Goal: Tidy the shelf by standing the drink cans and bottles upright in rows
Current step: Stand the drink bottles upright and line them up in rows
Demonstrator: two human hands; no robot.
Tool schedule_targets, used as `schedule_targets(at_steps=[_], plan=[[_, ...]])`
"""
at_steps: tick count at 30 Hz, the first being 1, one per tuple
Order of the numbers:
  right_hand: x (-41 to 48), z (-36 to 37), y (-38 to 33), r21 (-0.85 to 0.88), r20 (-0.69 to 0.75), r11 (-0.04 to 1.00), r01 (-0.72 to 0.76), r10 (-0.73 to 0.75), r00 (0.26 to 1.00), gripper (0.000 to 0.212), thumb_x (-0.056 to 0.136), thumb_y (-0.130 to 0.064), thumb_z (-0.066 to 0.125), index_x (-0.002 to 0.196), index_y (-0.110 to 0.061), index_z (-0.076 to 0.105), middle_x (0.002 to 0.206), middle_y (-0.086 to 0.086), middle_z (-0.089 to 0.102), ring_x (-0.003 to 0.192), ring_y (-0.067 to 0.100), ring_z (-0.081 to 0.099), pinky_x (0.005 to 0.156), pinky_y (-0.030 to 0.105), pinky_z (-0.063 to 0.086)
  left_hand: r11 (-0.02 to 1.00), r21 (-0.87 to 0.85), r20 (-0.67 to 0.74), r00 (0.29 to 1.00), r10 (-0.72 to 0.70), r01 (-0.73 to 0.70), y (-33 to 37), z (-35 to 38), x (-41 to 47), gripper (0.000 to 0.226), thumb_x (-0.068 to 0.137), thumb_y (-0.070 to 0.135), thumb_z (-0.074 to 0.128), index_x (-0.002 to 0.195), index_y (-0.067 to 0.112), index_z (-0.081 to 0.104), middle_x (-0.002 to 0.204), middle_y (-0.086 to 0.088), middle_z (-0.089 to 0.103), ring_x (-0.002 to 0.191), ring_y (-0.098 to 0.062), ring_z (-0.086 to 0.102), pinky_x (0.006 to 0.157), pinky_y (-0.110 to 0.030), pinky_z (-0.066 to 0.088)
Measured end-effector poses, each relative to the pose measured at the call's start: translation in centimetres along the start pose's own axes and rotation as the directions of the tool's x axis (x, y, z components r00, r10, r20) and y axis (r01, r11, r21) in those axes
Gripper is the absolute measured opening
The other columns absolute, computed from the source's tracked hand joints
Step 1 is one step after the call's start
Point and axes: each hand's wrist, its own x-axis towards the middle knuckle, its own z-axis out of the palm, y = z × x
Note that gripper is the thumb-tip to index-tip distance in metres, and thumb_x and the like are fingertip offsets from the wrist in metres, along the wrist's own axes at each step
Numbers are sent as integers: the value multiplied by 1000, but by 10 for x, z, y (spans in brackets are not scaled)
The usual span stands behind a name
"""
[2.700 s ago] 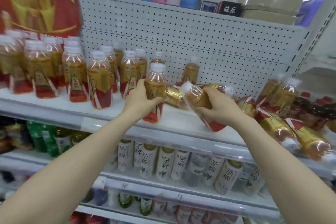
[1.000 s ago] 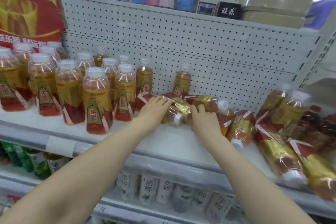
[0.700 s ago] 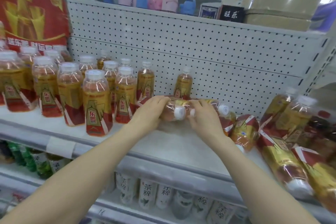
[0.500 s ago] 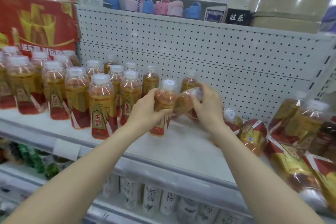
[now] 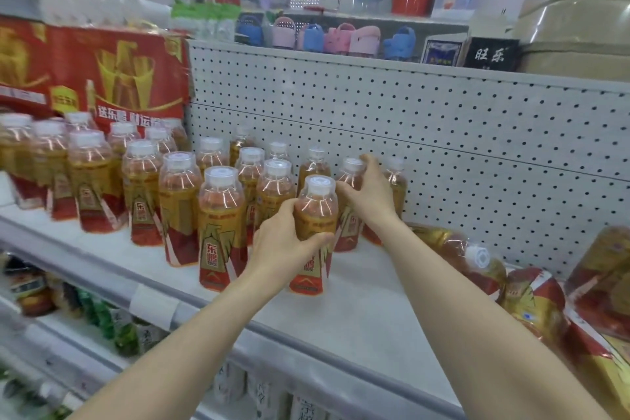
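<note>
Fingers of the left hand [image 5: 279, 242] curl round the middle of a clear plastic bottle of golden drink with a white cap and a red and gold label [image 5: 315, 215]. This bottle stands upright on the white shelf [image 5: 361, 314], near the front edge, at the right end of the front row. The right hand [image 5: 370, 196] grips the top part of a second bottle of the same kind [image 5: 347, 232], which stands upright just behind the first one. One more upright bottle [image 5: 397, 181] peeks out behind the right hand, close to the grey back wall full of little holes [image 5: 443, 153].

To the left, many bottles of the same drink [image 5: 221, 225] stand upright in rows that run from near to far. To the right, more of these bottles [image 5: 480, 261] lie on their sides in a heap on the shelf, apart from the two held ones. Far left, a big red box with gold pictures [image 5: 129, 78] sits behind the standing bottles. Below, a lower shelf holds green bottles [image 5: 124, 331], too blurry to tell more.
</note>
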Motion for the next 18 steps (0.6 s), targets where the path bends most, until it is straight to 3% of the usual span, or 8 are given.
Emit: schedule_targets(at_steps=[4, 7, 11, 14, 18], plan=[[3, 9, 2, 8, -15, 999, -48, 49, 999, 78, 78, -52, 76, 137, -16, 41, 127, 3, 61, 116, 21, 58, 90, 34, 49, 1000, 26, -55, 998, -13, 15, -1, 5, 2, 70, 74, 55, 75, 133, 31, 45, 119, 10, 65, 111, -17, 62, 94, -43, 52], [0, 9, 3, -22, -15, 999, -44, 43, 999, 67, 81, -51, 74, 130, -14, 45, 119, 2, 63, 108, 21, 60, 83, 32, 48, 998, 65, -71, 997, -12, 16, -3, 9, 1, 74, 74, 59, 74, 135, 32, 42, 123, 11, 63, 113, -17, 61, 94, -42, 53], [-8, -3, 2, -75, 43, 997, -1, 4, 999, 61, 87, -44, 71, 134, -15, 45, 129, 3, 59, 118, 21, 56, 94, 36, 48, 997, 82, -97, 995, 11, -3, -3, 12, -1, 78, 75, 57, 74, 139, 29, 39, 129, 8, 60, 119, -18, 57, 98, -42, 50], [-19, -30, 5, -166, 57, 985, 46, -37, 998, 62, 92, -36, 66, 145, -15, 41, 142, 4, 52, 130, 23, 48, 107, 42, 43, 991, 102, -165, 981, 101, -85, 4, 14, -6, 90, 79, 41, 78, 150, 20, 28, 148, 1, 42, 136, -19, 41, 110, -35, 35], [-38, -84, 19, -310, 21, 946, 92, -90, 996, 43, 97, -21, 58, 139, -16, 50, 134, 2, 58, 123, 21, 54, 104, 41, 45, 956, 202, -255, 931, 261, -212, 22, 20, -14, 86, 84, 16, 75, 152, 10, 24, 156, -9, 26, 145, -23, 23, 119, -35, 22]])
